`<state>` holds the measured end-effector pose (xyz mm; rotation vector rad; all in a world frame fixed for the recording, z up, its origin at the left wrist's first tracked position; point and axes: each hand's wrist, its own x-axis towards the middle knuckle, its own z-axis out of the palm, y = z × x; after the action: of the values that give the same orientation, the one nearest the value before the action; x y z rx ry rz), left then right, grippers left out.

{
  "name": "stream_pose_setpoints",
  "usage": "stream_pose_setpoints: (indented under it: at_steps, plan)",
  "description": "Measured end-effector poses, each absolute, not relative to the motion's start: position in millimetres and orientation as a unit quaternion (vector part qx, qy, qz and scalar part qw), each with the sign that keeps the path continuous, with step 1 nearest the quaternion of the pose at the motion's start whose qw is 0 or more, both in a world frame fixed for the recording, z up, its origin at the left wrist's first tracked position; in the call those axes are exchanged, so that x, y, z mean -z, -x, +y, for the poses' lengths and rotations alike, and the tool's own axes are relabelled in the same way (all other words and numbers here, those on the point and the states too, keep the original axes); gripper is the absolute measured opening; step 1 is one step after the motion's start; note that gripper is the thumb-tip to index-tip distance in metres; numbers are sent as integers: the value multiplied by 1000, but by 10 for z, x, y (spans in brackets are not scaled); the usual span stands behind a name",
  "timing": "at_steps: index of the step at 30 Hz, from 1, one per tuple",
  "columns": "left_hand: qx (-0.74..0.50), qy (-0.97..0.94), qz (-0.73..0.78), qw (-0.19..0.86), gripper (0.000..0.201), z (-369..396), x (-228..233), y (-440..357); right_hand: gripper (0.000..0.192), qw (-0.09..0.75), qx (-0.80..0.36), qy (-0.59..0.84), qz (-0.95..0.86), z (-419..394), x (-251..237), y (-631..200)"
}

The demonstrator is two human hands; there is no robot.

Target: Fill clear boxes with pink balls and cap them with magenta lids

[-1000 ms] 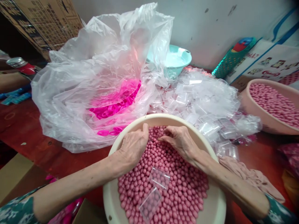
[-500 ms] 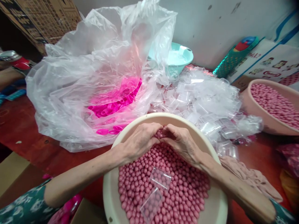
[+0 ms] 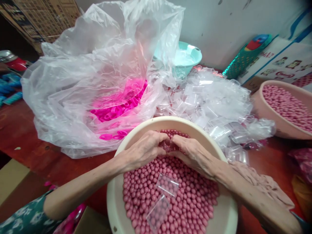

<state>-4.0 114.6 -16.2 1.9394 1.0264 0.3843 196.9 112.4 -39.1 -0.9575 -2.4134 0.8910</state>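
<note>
A cream basin [image 3: 230, 208] holds a mass of small pink balls [image 3: 192, 201]. Over its far side, my left hand [image 3: 145, 148] and my right hand [image 3: 191, 151] meet with curled fingers. Between their fingertips is a small clear plastic case [image 3: 167, 147], partly hidden, with pink showing in or behind it. Two more clear pieces lie flat on the balls nearer to me: an upper clear case [image 3: 167, 186] and a lower clear case [image 3: 158, 213].
Behind the basin, a large clear bag [image 3: 63, 97] contains bright pink caps [image 3: 117, 110]. A heap of clear plastic cases [image 3: 214, 104] spreads to the right, before a turquoise bowl [image 3: 187, 61]. Far right stands a pink basin [image 3: 258, 107] of balls; a cloth [image 3: 265, 185] lies nearer.
My hands have lowered slightly and their fingertips have parted a little, showing the clear case between them and pink balls behind. Another person's arm at the far left has mostly left view.
</note>
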Motion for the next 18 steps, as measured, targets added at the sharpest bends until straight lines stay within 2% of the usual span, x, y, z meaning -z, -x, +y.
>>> stream_pose_setpoints:
  at_steps: [5,10,14,18]
  plan:
    - [-129,-750,456,460,19,1151,209,141,4,230,-319,392,-831,1150,326,-2097]
    - [-146,-727,436,510,46,1162,215,135,13,264,-385,372,-802,1137,262,-2041]
    - [-118,-738,402,529,34,1175,139,47,19,211,-475,388,-761,1174,270,-2009]
    - [-108,-777,394,478,27,1196,92,2,22,176,-572,373,-709,1250,274,-2027]
